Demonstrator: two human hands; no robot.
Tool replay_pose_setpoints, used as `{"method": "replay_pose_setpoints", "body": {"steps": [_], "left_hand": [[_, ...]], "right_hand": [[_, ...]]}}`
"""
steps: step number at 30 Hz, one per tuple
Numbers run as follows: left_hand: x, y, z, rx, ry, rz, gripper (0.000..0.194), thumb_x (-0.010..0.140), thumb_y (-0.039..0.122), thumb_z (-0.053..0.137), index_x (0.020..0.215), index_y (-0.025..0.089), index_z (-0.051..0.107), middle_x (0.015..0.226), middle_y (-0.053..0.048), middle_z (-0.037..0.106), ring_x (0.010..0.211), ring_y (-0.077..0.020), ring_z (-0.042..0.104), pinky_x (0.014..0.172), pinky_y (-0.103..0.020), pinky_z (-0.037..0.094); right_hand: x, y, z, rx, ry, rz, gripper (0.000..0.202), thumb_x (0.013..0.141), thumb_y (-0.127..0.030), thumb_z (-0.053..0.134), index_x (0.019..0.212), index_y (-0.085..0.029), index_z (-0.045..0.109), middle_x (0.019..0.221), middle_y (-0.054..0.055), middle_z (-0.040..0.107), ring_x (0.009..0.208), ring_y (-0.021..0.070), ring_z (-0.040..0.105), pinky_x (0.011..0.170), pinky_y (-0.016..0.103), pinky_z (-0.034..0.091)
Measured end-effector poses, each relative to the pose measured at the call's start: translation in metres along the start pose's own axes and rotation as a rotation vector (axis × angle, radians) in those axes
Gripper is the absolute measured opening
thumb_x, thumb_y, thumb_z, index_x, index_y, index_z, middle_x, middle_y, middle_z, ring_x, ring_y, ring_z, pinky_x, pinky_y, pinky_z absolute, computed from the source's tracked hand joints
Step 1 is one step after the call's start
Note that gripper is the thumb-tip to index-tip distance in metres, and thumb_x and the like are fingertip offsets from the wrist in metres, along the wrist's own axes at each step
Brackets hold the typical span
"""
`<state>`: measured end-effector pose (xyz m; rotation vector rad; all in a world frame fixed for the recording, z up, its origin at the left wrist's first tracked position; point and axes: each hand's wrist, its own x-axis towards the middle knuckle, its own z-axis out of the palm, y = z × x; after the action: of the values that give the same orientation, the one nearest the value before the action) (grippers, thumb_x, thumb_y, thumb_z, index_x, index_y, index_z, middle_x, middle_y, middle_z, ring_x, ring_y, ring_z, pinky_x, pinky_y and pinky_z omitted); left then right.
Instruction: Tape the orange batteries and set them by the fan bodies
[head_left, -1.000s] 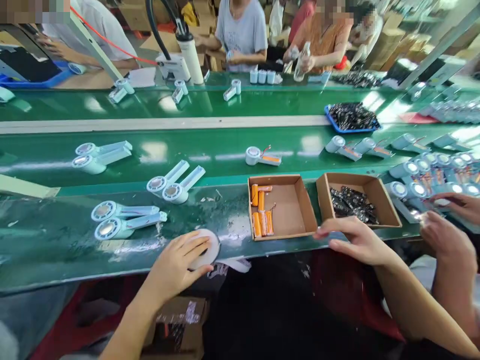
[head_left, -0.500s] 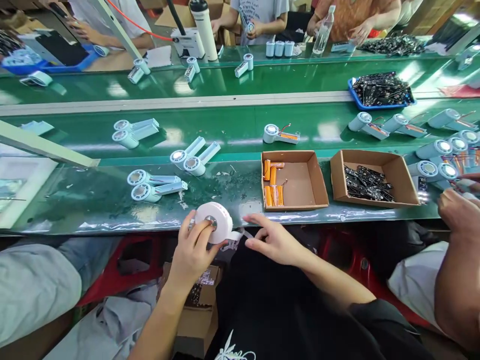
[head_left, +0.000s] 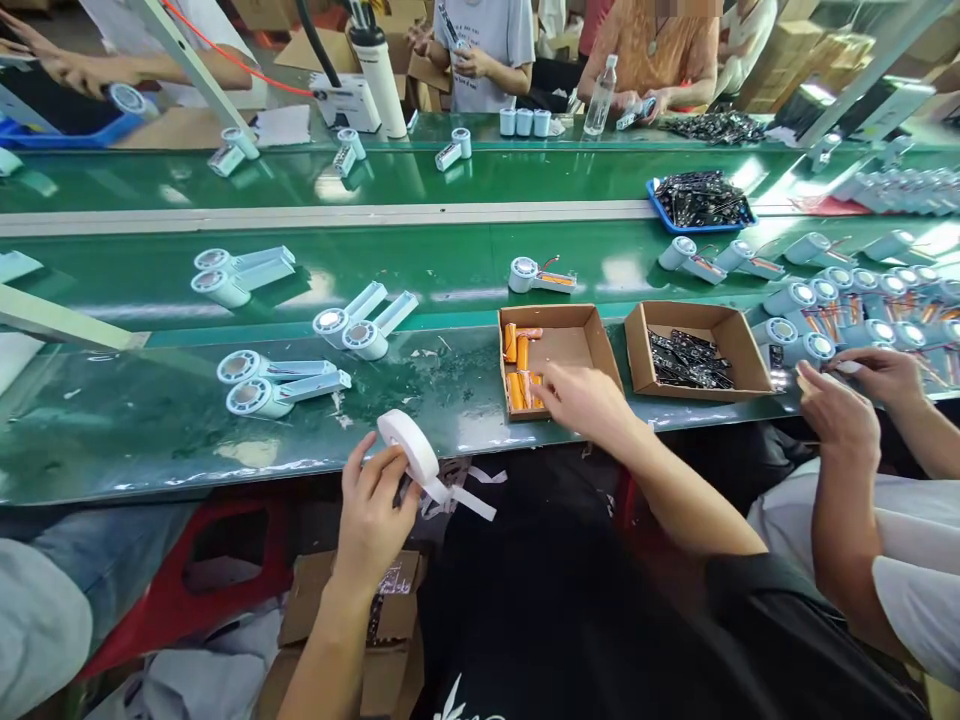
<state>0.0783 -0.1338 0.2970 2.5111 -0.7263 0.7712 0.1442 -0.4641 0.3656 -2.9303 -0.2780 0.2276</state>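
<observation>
My left hand [head_left: 379, 505] grips a roll of white tape [head_left: 409, 445], its fingers at the roll's core. A loose end of tape hangs off the roll's lower right side. Over the left part of an open cardboard box [head_left: 592, 355], my right hand [head_left: 589, 405] points down with its fingertips pinched at an orange wrapped battery [head_left: 535, 390]. Several more orange batteries [head_left: 523, 350] lie beside it in that box; the fingers partly hide the nearest ones. Left of the tape, two pale blue handheld fan housings [head_left: 259, 397] lie on the bench.
A second cardboard box [head_left: 705, 350] holds black circuit boards [head_left: 690, 360]. More fan housings [head_left: 367, 340] lie along the green bench. At the right, a co-worker's hands [head_left: 840, 410] work beside many fan housings. A blue tray [head_left: 701, 205] of black parts stands farther back.
My right hand has left the tape's loose end and moved right and up into the battery box. The tape roll has turned more edge-on in my left hand. The view has shifted right.
</observation>
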Motion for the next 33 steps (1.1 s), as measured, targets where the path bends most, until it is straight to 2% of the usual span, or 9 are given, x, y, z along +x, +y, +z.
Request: {"method": "replay_pose_setpoints", "body": {"steps": [2,5,8,15,18,20,26,29,33], "left_hand": [[0.004,0.01,0.007,-0.026,-0.009,0.011,0.033,0.09,0.006,0.07,0.12,0.016,0.061,0.116,-0.016,0.067,0.141,-0.0424,0.05,0.11,-0.064,0.052],[0.01,0.021,0.013,-0.048,-0.009,0.042,0.035,0.089,0.004,0.067,0.122,0.017,0.061,0.116,-0.014,0.066,0.141,-0.0416,0.05,0.11,-0.065,0.052],[0.013,0.025,0.013,-0.059,-0.028,0.053,0.038,0.088,0.003,0.066,0.123,0.018,0.062,0.115,-0.013,0.066,0.14,-0.0406,0.051,0.111,-0.065,0.051],[0.019,0.028,0.01,-0.047,-0.156,0.097,0.046,0.085,0.002,0.066,0.128,0.019,0.065,0.115,-0.014,0.066,0.136,-0.0424,0.048,0.108,-0.067,0.051],[0.025,0.031,0.01,-0.055,-0.183,0.11,0.049,0.085,-0.001,0.065,0.13,0.019,0.065,0.116,-0.014,0.064,0.136,-0.0423,0.046,0.109,-0.067,0.049],[0.028,0.033,0.01,-0.06,-0.207,0.121,0.049,0.085,-0.001,0.064,0.13,0.019,0.065,0.117,-0.014,0.064,0.136,-0.0418,0.045,0.11,-0.067,0.048],[0.033,0.039,0.016,-0.063,-0.229,0.138,0.045,0.086,0.0,0.065,0.128,0.016,0.067,0.118,-0.015,0.065,0.134,-0.0411,0.046,0.11,-0.065,0.049],[0.034,0.042,0.016,-0.011,-0.23,0.163,0.047,0.087,-0.001,0.064,0.13,0.017,0.067,0.119,-0.014,0.066,0.135,-0.0409,0.047,0.109,-0.062,0.05],[0.035,0.045,0.012,0.073,-0.258,0.221,0.052,0.087,-0.004,0.061,0.133,0.02,0.068,0.119,-0.012,0.07,0.138,-0.0393,0.046,0.103,-0.05,0.058]], "right_hand": [[0.027,0.017,-0.004,-0.051,-0.083,0.077,0.045,0.105,-0.05,0.046,0.132,-0.022,0.068,0.114,0.016,0.078,0.103,0.0331,0.074,0.084,0.038,0.053],[0.053,0.03,0.005,0.014,-0.243,-0.019,0.043,0.101,-0.05,0.056,0.132,-0.025,0.07,0.121,0.014,0.077,0.109,0.033,0.074,0.089,0.039,0.053],[0.06,0.037,0.013,0.085,-0.238,-0.09,0.04,0.1,-0.044,0.06,0.132,-0.024,0.071,0.124,0.012,0.078,0.112,0.0286,0.073,0.092,0.034,0.052],[0.044,0.05,0.018,0.526,-0.05,-0.032,0.028,0.09,-0.033,0.073,0.116,-0.024,0.076,0.106,0.006,0.081,0.101,0.0236,0.075,0.095,0.036,0.054],[0.034,0.052,0.017,0.803,0.166,-0.037,0.031,0.094,-0.031,0.064,0.123,-0.022,0.07,0.11,0.006,0.078,0.097,0.0198,0.075,0.092,0.034,0.056],[0.029,0.053,0.013,0.75,0.307,-0.018,0.031,0.098,-0.032,0.058,0.124,-0.021,0.07,0.116,0.009,0.075,0.099,0.021,0.073,0.093,0.035,0.055],[0.033,0.052,0.006,0.465,0.206,-0.01,0.037,0.096,-0.029,0.061,0.131,-0.019,0.07,0.11,0.011,0.076,0.097,0.0242,0.069,0.091,0.036,0.052],[0.021,0.041,0.006,0.711,0.317,-0.002,0.045,0.092,-0.038,0.07,0.132,-0.018,0.068,0.104,0.009,0.075,0.089,0.0214,0.069,0.084,0.034,0.055],[-0.013,0.02,-0.002,0.922,0.155,-0.138,0.037,0.091,-0.044,0.074,0.12,-0.022,0.077,0.09,0.003,0.077,0.078,0.0178,0.069,0.076,0.029,0.055]]}}
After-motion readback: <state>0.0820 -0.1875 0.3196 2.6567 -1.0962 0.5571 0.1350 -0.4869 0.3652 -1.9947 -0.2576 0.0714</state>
